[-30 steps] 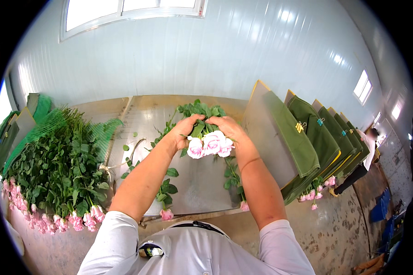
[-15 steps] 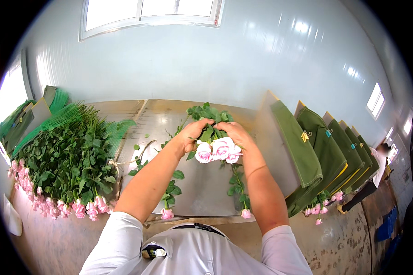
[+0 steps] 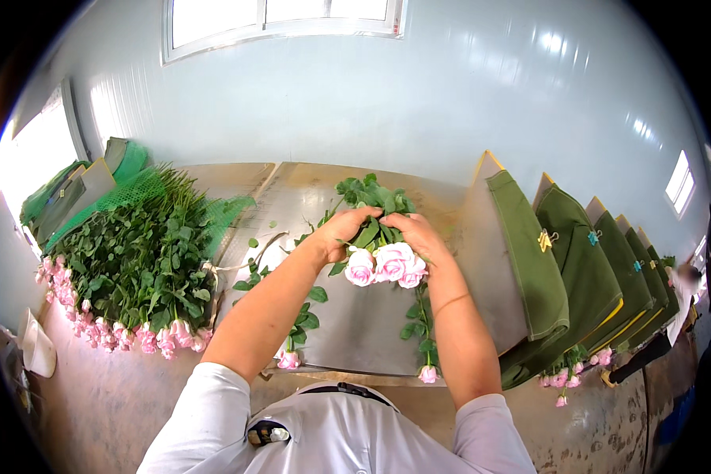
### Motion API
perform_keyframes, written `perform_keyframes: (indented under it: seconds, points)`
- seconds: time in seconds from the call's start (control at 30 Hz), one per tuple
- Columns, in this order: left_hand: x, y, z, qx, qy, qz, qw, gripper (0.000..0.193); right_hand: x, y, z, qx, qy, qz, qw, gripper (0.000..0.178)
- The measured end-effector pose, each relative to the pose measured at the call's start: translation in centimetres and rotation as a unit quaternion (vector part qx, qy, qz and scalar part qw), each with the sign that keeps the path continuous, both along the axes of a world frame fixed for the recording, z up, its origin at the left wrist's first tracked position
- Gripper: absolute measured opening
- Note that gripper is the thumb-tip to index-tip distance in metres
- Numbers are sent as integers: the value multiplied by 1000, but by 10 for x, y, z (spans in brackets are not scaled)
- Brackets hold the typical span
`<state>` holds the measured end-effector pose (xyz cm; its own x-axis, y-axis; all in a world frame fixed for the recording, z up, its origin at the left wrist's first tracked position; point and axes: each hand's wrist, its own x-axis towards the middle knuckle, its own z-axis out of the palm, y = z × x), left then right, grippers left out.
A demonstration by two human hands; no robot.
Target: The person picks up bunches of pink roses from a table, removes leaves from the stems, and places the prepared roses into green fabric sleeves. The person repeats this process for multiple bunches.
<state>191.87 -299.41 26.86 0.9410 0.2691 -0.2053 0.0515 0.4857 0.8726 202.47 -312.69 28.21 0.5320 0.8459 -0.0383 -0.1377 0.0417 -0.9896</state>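
Note:
Above the middle of the metal table (image 3: 347, 328), both my hands are closed round a small bunch of pale pink roses (image 3: 393, 262). The blooms face me, and green leaves stick out beyond my fingers. My left hand (image 3: 344, 232) grips the bunch from the left, my right hand (image 3: 415, 232) from the right, with thumbs close together on top. Much of the stems is hidden by the hands and leaves. A single rose (image 3: 289, 360) lies with its bloom at the table's front edge by my left forearm. Another rose (image 3: 428, 374) lies beside my right forearm.
A large heap of pink roses (image 3: 134, 268) with green mesh (image 3: 114, 204) fills the left side. Green cloth-covered boards (image 3: 525, 253) with clips stand in a row at right, roses (image 3: 561, 379) below them. A person (image 3: 679, 296) stands far right. A white container (image 3: 38, 347) sits far left.
The view has swung slightly left, so the surroundings appear farther right. My hands stay closed round the bunch, with little change in their grip.

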Motion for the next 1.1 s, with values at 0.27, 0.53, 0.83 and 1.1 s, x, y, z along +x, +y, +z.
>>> perform_keyframes:
  seconds: [0.27, 0.53, 0.83, 1.1]
  points:
    - [-31, 2, -56, -45, -18, 10, 999, 28, -5, 0, -27, 42, 136, 19, 990, 18]
    - [-101, -11, -164, 366, 200, 152, 896, 79, -11, 19, -25, 63, 310, 8, 949, 25]
    - [-133, -25, -209, 510, 252, 194, 799, 66, -19, 32, -14, 218, 230, 251, 914, 20]
    - [-156, -49, -132, 540, 57, 416, 729, 24, -52, 51, -4, 145, 231, 55, 961, 15]
